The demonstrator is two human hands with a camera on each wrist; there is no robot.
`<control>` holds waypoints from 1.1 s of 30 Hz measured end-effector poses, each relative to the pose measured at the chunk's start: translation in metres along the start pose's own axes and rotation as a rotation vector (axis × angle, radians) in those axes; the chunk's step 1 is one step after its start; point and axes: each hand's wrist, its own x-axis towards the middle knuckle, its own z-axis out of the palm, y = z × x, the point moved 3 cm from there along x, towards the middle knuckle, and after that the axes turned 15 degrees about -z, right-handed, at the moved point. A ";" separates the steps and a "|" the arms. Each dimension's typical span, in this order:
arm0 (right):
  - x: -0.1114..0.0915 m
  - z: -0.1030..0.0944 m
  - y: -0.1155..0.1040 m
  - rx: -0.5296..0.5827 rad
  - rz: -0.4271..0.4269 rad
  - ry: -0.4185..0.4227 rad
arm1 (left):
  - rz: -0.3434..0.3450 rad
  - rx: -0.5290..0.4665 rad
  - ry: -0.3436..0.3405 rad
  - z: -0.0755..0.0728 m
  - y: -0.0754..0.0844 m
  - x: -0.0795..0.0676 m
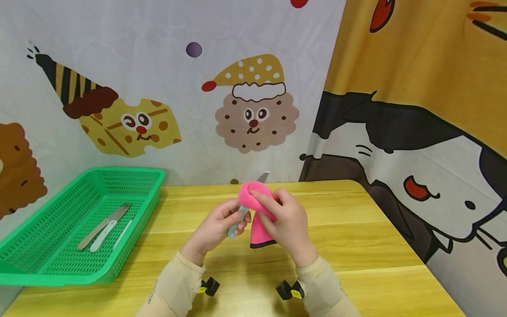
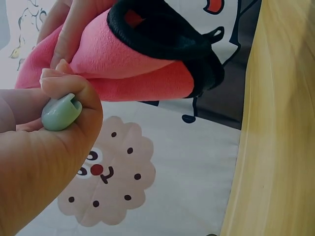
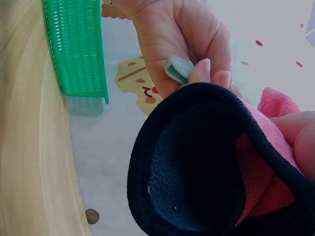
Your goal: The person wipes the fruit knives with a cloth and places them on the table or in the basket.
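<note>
My left hand (image 1: 222,222) grips a knife by its pale green handle (image 1: 234,228), the blade (image 1: 263,177) slanting up and to the right. The handle's rounded end (image 2: 60,114) pokes out of the curled fingers in the left wrist view. In my right hand (image 1: 288,218) is a pink cloth (image 1: 259,231) with a black edging, folded around the knife near the base of its blade. Only the blade's tip shows above the cloth; its middle is hidden. The cloth's black-edged fold (image 3: 184,162) gapes toward the right wrist camera.
A green plastic basket (image 1: 136,237) stands at the left of the wooden table (image 1: 356,246). Inside lie a knife with a beige handle (image 1: 93,235), one with a white handle (image 1: 104,235) and a thin white piece (image 1: 123,234). A cartoon-printed curtain (image 1: 190,132) hangs behind.
</note>
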 end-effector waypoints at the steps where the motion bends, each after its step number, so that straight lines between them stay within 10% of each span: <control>1: -0.001 0.001 0.000 -0.001 0.005 -0.004 | -0.005 0.002 -0.002 0.000 0.000 0.000; 33: -0.016 -0.029 0.045 -0.138 0.296 0.070 | -0.030 0.019 -0.087 -0.007 -0.004 0.000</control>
